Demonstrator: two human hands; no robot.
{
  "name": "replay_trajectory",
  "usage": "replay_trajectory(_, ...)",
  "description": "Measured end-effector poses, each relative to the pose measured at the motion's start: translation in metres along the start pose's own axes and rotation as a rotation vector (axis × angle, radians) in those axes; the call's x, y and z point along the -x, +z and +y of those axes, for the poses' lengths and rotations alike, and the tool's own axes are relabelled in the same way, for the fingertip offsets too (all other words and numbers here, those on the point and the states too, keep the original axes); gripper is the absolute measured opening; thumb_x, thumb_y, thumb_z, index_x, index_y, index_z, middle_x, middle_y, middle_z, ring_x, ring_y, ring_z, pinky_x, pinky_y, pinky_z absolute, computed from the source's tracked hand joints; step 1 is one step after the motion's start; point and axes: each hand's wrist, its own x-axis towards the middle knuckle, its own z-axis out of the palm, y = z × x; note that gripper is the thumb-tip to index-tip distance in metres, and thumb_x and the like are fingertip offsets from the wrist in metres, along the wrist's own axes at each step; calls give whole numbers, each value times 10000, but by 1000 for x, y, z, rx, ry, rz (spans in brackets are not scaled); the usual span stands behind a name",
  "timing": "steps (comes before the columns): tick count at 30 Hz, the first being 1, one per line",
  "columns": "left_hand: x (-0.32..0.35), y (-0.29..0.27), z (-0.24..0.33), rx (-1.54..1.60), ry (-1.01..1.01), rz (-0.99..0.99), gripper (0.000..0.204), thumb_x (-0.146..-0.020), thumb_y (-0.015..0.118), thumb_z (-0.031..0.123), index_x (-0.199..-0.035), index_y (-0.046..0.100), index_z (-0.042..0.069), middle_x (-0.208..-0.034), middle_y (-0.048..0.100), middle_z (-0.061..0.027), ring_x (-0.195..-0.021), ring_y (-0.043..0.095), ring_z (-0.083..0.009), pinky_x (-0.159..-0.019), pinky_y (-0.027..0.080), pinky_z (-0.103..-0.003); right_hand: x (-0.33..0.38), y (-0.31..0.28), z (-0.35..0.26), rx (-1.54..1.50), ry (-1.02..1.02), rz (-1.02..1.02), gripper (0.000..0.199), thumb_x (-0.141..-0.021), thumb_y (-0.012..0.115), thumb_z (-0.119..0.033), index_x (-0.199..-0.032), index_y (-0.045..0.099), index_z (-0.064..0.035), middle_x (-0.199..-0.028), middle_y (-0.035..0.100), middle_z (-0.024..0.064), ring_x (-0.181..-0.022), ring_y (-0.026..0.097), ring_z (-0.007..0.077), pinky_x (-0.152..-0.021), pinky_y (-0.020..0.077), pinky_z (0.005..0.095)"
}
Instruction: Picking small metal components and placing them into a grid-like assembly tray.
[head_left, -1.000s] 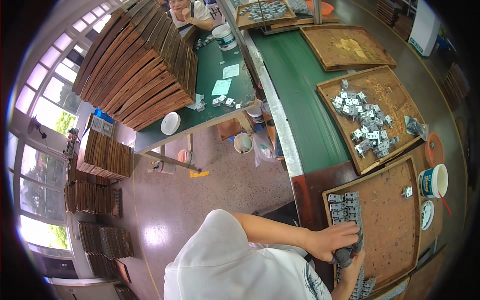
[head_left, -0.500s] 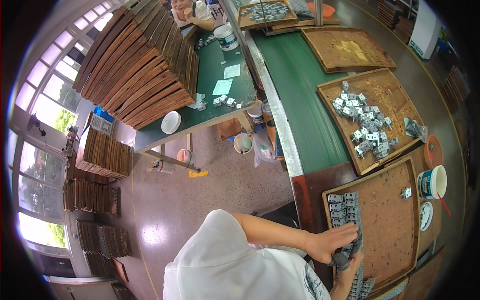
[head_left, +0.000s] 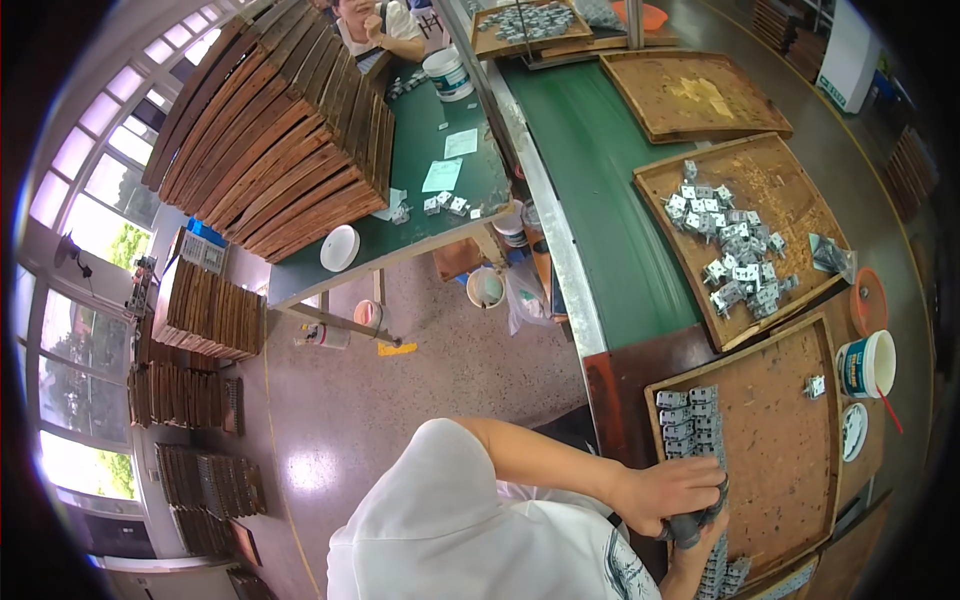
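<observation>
My left hand reaches across to the near left corner of a brown wooden tray and closes over a clump of small grey metal parts. My right hand comes up from the lower edge and grips the same clump from below; it is mostly hidden. Neat rows of the same grey parts lie along the tray's left side, and more lie below my hands. One loose part lies near the tray's right edge.
A second wooden tray behind holds a loose heap of metal parts. A green conveyor belt runs to the left. A white tub stands at the right. Stacked wooden trays sit on a green table. Another person sits at the far end.
My hands stay at the tray's near left corner; the fingers have shifted slightly around the clump of parts.
</observation>
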Motion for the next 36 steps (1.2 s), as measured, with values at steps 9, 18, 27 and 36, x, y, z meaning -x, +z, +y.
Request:
replay_trajectory(9,4,-2,-1,-32,-19,-21,464,-547,715,140,-904,469,-23,-922,426,-206,-842,442,-406,-692,414,-454,9,-15,26,-232,136,-98,603,-715,800,-321,-1145,511,-11,-1061,572,56,-929,565,144,-796,479,311)
replay_trajectory(18,20,5,-3,28,-153,-76,514,-553,740,111,-963,465,-34,-992,430,-219,-950,440,-433,-780,428,-467,14,-2,15,-232,218,-82,537,-680,843,-343,-1007,599,5,-925,636,26,-824,594,110,-701,484,274)
replay_trajectory(27,20,11,-5,118,-149,-96,561,-525,733,79,-993,452,-48,-1054,427,-244,-982,435,-447,-827,421,-482,17,-2,2,-161,168,-71,558,-650,864,-380,-947,607,17,-876,644,19,-772,577,94,-661,472,269)
replay_trajectory(36,6,1,6,91,-15,-100,479,-509,696,110,-903,452,-11,-914,410,-188,-833,439,-386,-648,416,-441,19,-2,-6,-124,145,-37,389,-686,796,-268,-882,629,24,-814,646,20,-733,558,75,-646,471,268)
